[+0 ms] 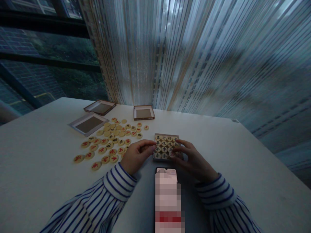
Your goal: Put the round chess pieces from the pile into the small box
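Observation:
A small shallow box lies in front of me, filled with rows of round Chinese chess pieces, mostly with black characters. My left hand is at its left edge, thumb and forefinger tips against or just over the rim. Its other fingers curl under, and whatever they may hold is hidden. Over the box's right side, my right hand has thumb and fingers closed around a Chinese chess piece with a red character, low over the front right rows. That hand covers part of the box's right side.
Many loose pieces, face up and face down, spread to the left of my left hand. Behind them are a grey-rimmed lid or tray and two brown-edged ones. A phone lies close before me. String curtains hang beyond the white table.

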`<state>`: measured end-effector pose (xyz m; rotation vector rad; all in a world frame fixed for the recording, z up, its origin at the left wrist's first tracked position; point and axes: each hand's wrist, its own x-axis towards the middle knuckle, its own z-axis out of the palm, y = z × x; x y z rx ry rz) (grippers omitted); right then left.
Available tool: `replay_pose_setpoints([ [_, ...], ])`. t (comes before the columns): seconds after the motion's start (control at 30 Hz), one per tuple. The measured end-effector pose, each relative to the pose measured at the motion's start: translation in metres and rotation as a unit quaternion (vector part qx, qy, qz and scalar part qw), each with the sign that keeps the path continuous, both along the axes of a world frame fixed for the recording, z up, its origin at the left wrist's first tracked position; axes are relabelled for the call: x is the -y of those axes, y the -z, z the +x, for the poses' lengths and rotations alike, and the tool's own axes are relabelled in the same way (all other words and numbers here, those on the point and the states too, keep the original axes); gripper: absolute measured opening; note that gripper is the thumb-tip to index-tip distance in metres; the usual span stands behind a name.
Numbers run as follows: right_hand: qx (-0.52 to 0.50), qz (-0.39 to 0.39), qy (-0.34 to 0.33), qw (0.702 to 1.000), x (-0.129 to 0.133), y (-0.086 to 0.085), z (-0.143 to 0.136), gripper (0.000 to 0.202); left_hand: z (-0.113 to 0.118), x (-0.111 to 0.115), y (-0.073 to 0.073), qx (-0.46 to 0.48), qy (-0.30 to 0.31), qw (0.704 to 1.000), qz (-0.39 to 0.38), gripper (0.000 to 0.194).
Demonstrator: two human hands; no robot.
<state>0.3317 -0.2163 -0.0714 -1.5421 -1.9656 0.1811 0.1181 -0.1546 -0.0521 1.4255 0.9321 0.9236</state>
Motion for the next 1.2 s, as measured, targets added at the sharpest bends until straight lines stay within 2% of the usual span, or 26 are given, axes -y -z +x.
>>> replay_pose_setpoints([
  [0.5,0.028,0.015,-0.008,0.999,-0.002,0.002,0.004,0.015,0.000,0.000,0.002,-0.011,0.006,1.000,0.008,0.027],
  [0.87,0.042,0.053,-0.003,0.998,-0.004,0.005,-0.007,0.015,0.001,0.001,0.003,-0.005,0.006,1.000,0.001,0.027],
  [1.2,0.053,0.032,0.005,0.998,-0.003,0.003,-0.007,0.014,0.000,0.000,0.004,-0.030,0.013,0.999,0.013,0.031],
])
